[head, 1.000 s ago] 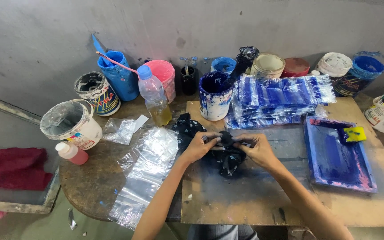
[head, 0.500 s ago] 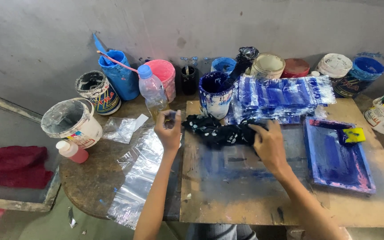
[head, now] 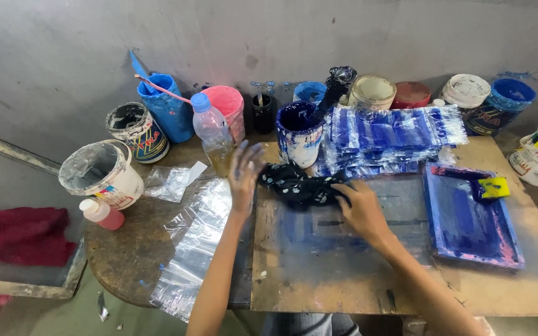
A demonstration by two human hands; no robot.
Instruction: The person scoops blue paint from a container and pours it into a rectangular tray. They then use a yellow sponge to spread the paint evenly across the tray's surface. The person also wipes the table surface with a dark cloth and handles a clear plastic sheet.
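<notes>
Near the centre of the frame a black rag (head: pixel 300 184), speckled white, lies stretched out on the blue-stained board (head: pixel 344 261). The right hand (head: pixel 359 208) presses down on the rag's right end, fingers curled over the cloth. The left hand (head: pixel 244 174) hovers just left of the rag with fingers spread and blurred, holding nothing; whether it touches the cloth I cannot tell. Under that hand clear plastic bags (head: pixel 197 239) lie across the round table (head: pixel 119 261). Just above the rag stands a blue-smeared tub (head: pixel 299 132), with a water bottle (head: pixel 212 132) to its left. Blue-stained bags (head: pixel 390 137) pile at upper right, and a blue tray (head: pixel 468 214) sits at right.
</notes>
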